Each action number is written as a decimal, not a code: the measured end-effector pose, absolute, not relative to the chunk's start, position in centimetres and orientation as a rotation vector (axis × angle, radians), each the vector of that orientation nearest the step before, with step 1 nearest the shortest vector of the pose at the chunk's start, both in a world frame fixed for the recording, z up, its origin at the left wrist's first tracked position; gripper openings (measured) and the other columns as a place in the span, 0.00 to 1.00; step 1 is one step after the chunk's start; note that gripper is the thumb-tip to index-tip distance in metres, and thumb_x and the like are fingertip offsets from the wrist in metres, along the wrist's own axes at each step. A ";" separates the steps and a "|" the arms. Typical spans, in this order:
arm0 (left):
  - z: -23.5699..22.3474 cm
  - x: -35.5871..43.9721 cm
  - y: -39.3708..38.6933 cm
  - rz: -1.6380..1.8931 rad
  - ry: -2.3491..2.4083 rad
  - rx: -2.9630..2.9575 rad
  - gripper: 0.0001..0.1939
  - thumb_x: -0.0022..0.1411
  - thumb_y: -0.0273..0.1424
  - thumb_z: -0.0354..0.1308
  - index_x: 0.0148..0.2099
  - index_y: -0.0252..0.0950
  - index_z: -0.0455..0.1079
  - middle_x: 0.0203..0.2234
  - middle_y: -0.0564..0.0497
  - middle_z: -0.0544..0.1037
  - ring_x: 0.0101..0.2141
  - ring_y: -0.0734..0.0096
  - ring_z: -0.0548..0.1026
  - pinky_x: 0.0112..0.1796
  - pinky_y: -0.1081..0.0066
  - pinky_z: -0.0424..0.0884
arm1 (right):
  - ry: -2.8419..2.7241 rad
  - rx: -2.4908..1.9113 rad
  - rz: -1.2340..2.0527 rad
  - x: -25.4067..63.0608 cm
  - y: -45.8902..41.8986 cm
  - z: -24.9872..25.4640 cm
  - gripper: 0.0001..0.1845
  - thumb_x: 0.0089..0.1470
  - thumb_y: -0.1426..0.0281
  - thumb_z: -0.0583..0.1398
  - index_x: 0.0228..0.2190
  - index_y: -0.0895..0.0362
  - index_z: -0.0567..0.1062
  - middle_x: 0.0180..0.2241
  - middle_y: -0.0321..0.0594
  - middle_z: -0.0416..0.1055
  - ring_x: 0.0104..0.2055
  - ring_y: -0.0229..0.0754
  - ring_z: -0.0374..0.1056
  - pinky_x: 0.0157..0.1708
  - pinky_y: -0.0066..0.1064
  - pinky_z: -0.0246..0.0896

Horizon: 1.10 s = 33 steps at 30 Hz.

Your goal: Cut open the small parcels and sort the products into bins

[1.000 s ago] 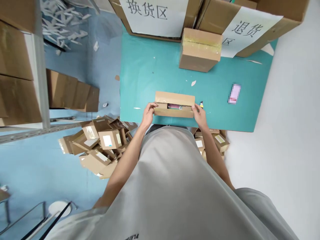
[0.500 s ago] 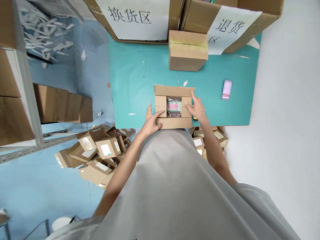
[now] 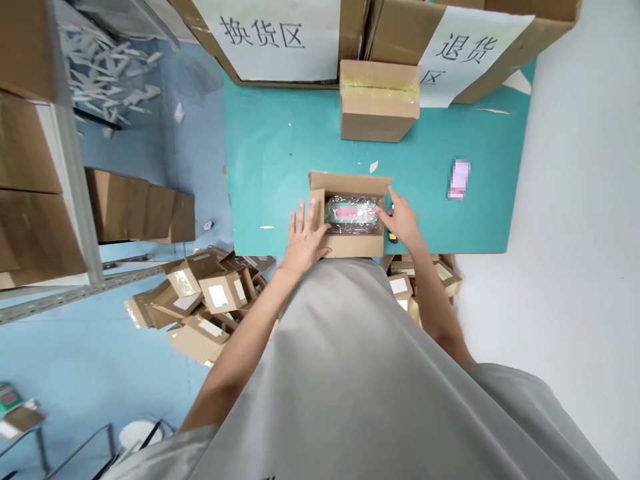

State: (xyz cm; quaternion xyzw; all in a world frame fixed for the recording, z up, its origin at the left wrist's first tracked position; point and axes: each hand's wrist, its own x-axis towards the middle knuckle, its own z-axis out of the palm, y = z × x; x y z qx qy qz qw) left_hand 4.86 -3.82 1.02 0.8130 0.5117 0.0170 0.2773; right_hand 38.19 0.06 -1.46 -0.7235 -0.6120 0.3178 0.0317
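Observation:
A small cardboard box (image 3: 350, 247) lies at the near edge of the green table, its flaps lifted. Inside it sits a pink and green item (image 3: 347, 213) in clear plastic wrapping. My left hand (image 3: 303, 243), fingers spread, rests against the left flap and near corner of the box. At the right side, my right hand (image 3: 404, 220) has its thumb over the box's inner edge and its forefinger stretched toward the far right corner. A small black and yellow object (image 3: 393, 237) shows partly beside the box, under my right hand.
A taped carton (image 3: 379, 100) stands farther back, before large boxes with paper signs (image 3: 280, 40). A blurred pink object (image 3: 459, 179) lies on the table (image 3: 270, 160) at right. Cartons (image 3: 225, 293) are heaped on the floor; a shelf (image 3: 75, 173) stands at left.
The box's side flaps have swung up from lying inward, so more of the wrapped item shows. My left hand has spread against the left flap; my right hand has shifted slightly right.

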 end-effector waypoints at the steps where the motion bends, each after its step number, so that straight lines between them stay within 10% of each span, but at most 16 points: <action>1: 1.4 4.1 -4.1 0.066 1.423 2.176 0.40 0.59 0.35 0.82 0.69 0.38 0.70 0.86 0.32 0.34 0.83 0.27 0.31 0.77 0.23 0.40 | -1.842 -2.203 0.944 39.4 -0.8 -1.4 0.44 0.74 0.54 0.58 0.82 0.55 0.54 0.67 0.62 0.70 0.54 0.59 0.79 0.62 0.55 0.73; 7: -0.3 2.3 -4.1 0.041 1.547 2.072 0.44 0.64 0.40 0.79 0.73 0.31 0.65 0.81 0.23 0.54 0.82 0.22 0.45 0.76 0.25 0.46 | -1.736 -2.337 0.670 40.8 -4.7 -2.7 0.33 0.69 0.66 0.60 0.71 0.61 0.72 0.67 0.64 0.68 0.68 0.63 0.67 0.71 0.56 0.65; 13: -2.7 3.0 -2.7 0.055 1.498 1.945 0.55 0.56 0.34 0.83 0.77 0.28 0.58 0.74 0.22 0.65 0.73 0.30 0.69 0.72 0.42 0.70 | -1.814 -2.220 0.840 37.8 -5.4 -4.2 0.32 0.68 0.77 0.52 0.69 0.62 0.75 0.59 0.59 0.74 0.57 0.55 0.74 0.62 0.48 0.73; 23: -0.4 10.6 0.6 -0.284 1.459 2.072 0.40 0.70 0.27 0.70 0.79 0.36 0.60 0.73 0.29 0.66 0.68 0.37 0.73 0.63 0.49 0.77 | -2.356 -2.027 0.771 31.4 -1.9 -2.1 0.38 0.70 0.77 0.59 0.77 0.61 0.65 0.72 0.61 0.68 0.70 0.62 0.65 0.68 0.51 0.69; 33: -0.5 10.8 1.8 -0.475 1.432 1.971 0.23 0.74 0.14 0.49 0.58 0.30 0.81 0.60 0.30 0.79 0.53 0.49 0.84 0.52 0.60 0.77 | -2.493 -2.117 0.964 30.5 -1.4 -1.3 0.23 0.74 0.79 0.51 0.54 0.62 0.85 0.58 0.60 0.80 0.63 0.58 0.70 0.62 0.42 0.67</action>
